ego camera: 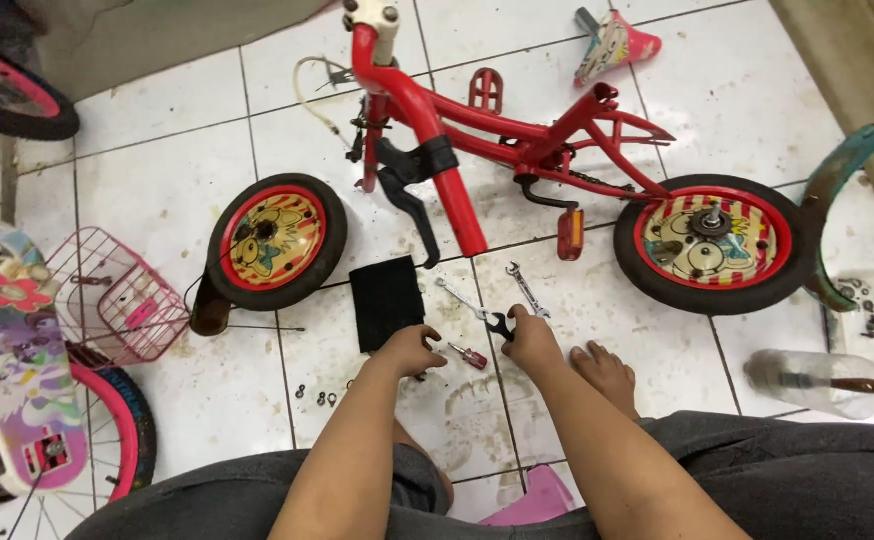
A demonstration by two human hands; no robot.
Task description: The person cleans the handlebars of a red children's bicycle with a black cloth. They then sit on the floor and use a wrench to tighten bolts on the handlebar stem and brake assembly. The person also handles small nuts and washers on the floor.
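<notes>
Left hand: knuckles up, fingers curled down, forearm reaching toward 12 o'clock.
Right hand: fingers closed, forearm angled toward 11 o'clock.

bicycle: lies on the floor, far from the hands
pouch: near of the bicycle, left of the wrenches
left hand: just near of the pouch
right hand: on a wrench
screwdriver: between the hands
basket: far left
</notes>
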